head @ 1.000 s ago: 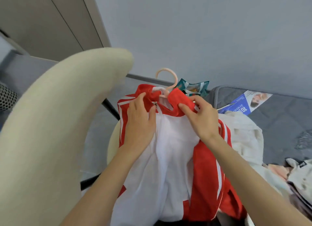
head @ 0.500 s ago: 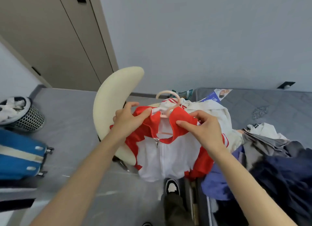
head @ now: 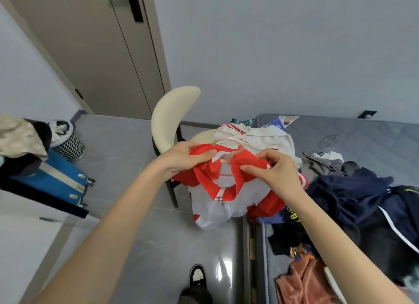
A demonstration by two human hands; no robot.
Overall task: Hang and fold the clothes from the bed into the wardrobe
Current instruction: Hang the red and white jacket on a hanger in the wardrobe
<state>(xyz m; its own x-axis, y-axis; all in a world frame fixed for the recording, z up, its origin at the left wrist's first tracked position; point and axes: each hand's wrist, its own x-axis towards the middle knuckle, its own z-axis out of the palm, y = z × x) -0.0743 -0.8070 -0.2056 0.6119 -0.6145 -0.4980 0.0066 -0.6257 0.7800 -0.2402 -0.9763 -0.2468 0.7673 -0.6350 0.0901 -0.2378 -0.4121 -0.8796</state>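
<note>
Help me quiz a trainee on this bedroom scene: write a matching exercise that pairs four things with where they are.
Things
1. red and white jacket
2. blue suitcase
3. navy garment
4. mesh basket

Places
A. heaped on the bed, at the right
B. standing on the floor, cloth inside
C. on a pink hanger, gripped by the left hand and right hand
D. far left, clothes piled on top

Pairs: 1-C, 2-D, 3-A, 4-B
</note>
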